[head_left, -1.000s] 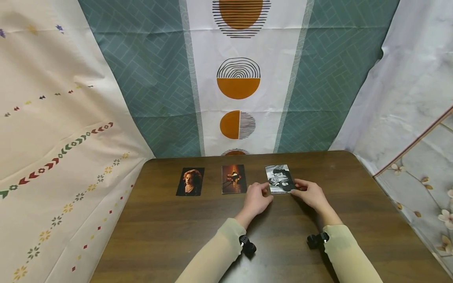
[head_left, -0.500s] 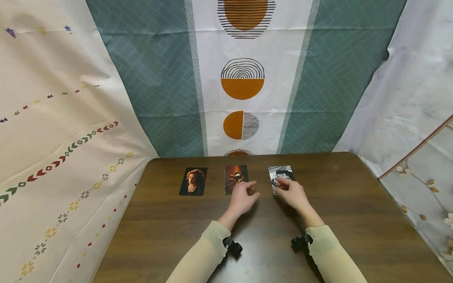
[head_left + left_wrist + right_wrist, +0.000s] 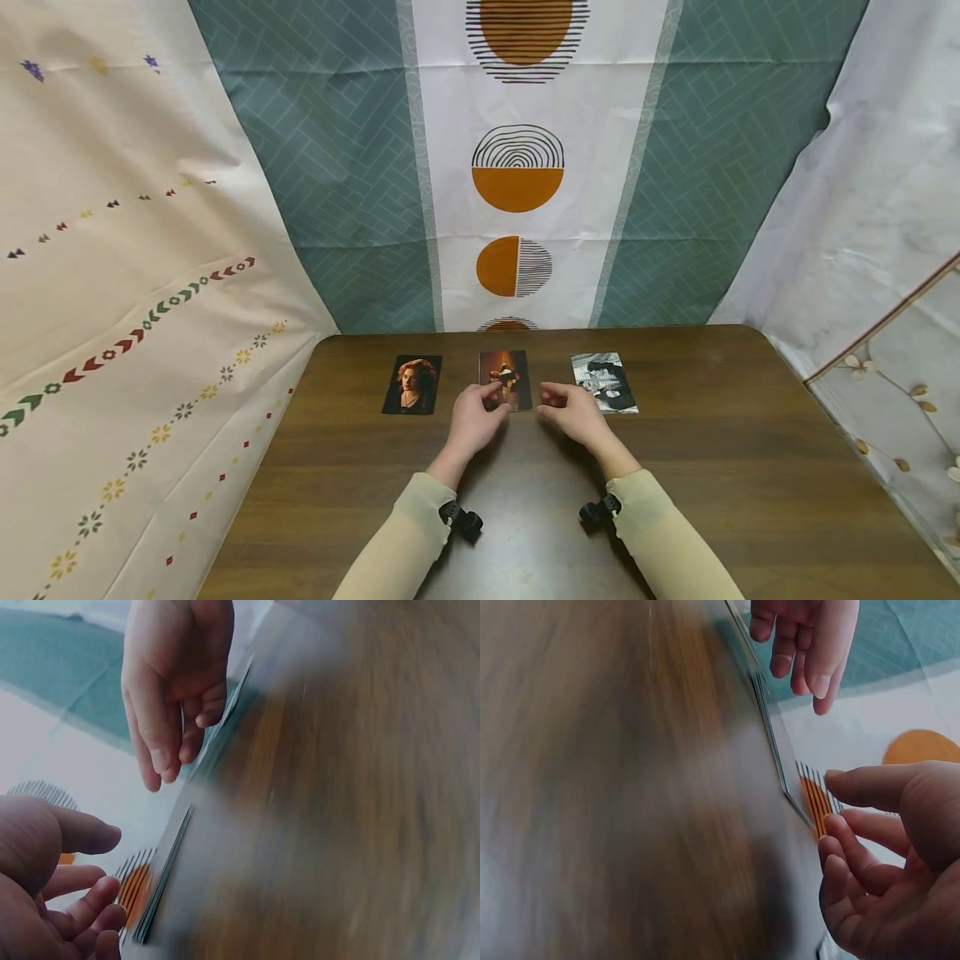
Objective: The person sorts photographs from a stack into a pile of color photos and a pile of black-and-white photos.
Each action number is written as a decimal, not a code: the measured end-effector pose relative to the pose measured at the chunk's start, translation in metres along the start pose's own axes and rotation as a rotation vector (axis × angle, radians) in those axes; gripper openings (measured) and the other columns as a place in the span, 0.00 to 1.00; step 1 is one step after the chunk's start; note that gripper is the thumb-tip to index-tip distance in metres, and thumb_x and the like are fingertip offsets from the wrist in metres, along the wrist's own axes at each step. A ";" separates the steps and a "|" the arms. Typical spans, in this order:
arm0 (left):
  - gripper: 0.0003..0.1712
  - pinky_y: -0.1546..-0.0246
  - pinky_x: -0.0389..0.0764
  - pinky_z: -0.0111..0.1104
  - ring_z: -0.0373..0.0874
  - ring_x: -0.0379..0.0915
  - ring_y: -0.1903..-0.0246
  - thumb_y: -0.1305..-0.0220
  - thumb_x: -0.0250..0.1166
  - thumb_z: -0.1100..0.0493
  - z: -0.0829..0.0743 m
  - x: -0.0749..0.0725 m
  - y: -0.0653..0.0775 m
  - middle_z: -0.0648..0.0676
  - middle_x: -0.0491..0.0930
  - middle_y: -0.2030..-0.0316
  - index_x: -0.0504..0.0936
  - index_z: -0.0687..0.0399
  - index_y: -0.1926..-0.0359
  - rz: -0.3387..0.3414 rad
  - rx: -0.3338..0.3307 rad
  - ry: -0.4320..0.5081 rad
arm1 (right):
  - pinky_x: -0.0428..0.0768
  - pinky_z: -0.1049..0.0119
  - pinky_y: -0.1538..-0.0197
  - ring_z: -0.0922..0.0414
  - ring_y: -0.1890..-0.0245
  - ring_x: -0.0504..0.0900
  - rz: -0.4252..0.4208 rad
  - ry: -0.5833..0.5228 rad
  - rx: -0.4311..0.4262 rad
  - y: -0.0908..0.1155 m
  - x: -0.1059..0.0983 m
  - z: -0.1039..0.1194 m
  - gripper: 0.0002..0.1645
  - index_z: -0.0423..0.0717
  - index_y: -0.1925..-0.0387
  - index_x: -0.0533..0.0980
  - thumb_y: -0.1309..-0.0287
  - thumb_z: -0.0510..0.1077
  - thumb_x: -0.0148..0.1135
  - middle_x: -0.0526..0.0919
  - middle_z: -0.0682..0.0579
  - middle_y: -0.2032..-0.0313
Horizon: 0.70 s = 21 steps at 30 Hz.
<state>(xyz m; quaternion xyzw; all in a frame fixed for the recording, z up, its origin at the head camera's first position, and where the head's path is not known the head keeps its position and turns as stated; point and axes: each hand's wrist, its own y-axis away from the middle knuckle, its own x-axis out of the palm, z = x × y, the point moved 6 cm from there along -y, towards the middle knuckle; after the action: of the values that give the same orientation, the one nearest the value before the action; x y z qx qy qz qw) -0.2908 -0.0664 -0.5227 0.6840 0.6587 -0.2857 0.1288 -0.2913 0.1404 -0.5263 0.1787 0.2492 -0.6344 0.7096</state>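
Note:
Three picture cards lie in a row near the table's far edge in the head view: a dark portrait (image 3: 413,385), a reddish-brown card (image 3: 516,367), and a black-and-white card (image 3: 604,383). In the left wrist view the nearest one (image 3: 166,877) looks like a thin stack with layered edges. My left hand (image 3: 474,419) is over the lower left part of the middle card, its fingers loosely bent. Just right of that card is my right hand (image 3: 576,412), partly in front of the black-and-white card's lower left side. Neither hand holds anything; both wrist views show gaps between thumb and fingers.
The brown wooden table (image 3: 360,508) has its far edge against a teal and white patterned cloth (image 3: 345,167). Light patterned cloths hang at the left (image 3: 150,292) and right (image 3: 862,208). Small black cameras are strapped to the left wrist (image 3: 461,522) and right wrist (image 3: 600,513).
Both hands have left the black-and-white card, which they flanked with fingers at its edges, and moved left to either side of the middle card. The cards stay in their row.

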 end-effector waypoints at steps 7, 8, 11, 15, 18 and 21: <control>0.26 0.55 0.76 0.46 0.50 0.75 0.61 0.37 0.75 0.62 0.018 -0.017 0.000 0.55 0.81 0.62 0.86 0.67 0.39 -0.041 -0.046 -0.005 | 0.82 0.45 0.42 0.42 0.47 0.87 -0.015 -0.001 0.006 -0.010 0.018 0.005 0.32 0.33 0.35 0.80 0.39 0.39 0.74 0.88 0.39 0.48; 0.26 0.55 0.76 0.47 0.50 0.75 0.61 0.38 0.75 0.63 0.019 -0.018 0.000 0.56 0.82 0.61 0.86 0.68 0.40 -0.045 -0.051 -0.008 | 0.81 0.45 0.42 0.42 0.47 0.86 -0.016 0.005 0.011 -0.011 0.020 0.004 0.33 0.33 0.34 0.80 0.40 0.40 0.75 0.88 0.39 0.47; 0.27 0.51 0.78 0.49 0.52 0.77 0.58 0.37 0.75 0.62 0.025 -0.019 -0.001 0.57 0.82 0.60 0.85 0.69 0.39 -0.049 -0.071 -0.021 | 0.80 0.43 0.41 0.40 0.45 0.84 -0.024 0.043 0.024 -0.014 0.024 0.001 0.36 0.33 0.32 0.78 0.40 0.41 0.76 0.85 0.36 0.43; 0.27 0.48 0.79 0.51 0.54 0.78 0.56 0.37 0.75 0.61 0.030 -0.019 -0.002 0.57 0.83 0.60 0.85 0.69 0.39 -0.048 -0.083 -0.044 | 0.76 0.41 0.37 0.38 0.40 0.80 -0.031 0.097 0.050 -0.017 0.027 -0.003 0.38 0.33 0.30 0.77 0.39 0.44 0.76 0.79 0.33 0.38; 0.27 0.47 0.79 0.52 0.55 0.79 0.55 0.36 0.75 0.61 0.033 -0.019 -0.004 0.57 0.83 0.59 0.85 0.68 0.39 -0.044 -0.097 -0.066 | 0.75 0.41 0.35 0.37 0.38 0.77 -0.027 0.114 0.055 -0.019 0.029 -0.002 0.38 0.33 0.30 0.76 0.38 0.45 0.76 0.78 0.32 0.37; 0.26 0.45 0.78 0.52 0.57 0.79 0.52 0.35 0.74 0.59 0.035 -0.018 -0.005 0.58 0.84 0.57 0.86 0.67 0.38 -0.042 -0.117 -0.101 | 0.74 0.41 0.35 0.37 0.37 0.77 -0.028 0.122 0.057 -0.020 0.030 0.000 0.38 0.33 0.31 0.77 0.38 0.46 0.76 0.78 0.32 0.38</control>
<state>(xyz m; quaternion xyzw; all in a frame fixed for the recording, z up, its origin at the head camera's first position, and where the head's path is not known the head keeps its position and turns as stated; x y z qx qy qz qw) -0.3032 -0.1001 -0.5393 0.6461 0.6812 -0.2835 0.1953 -0.3088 0.1136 -0.5427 0.2338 0.2763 -0.6391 0.6786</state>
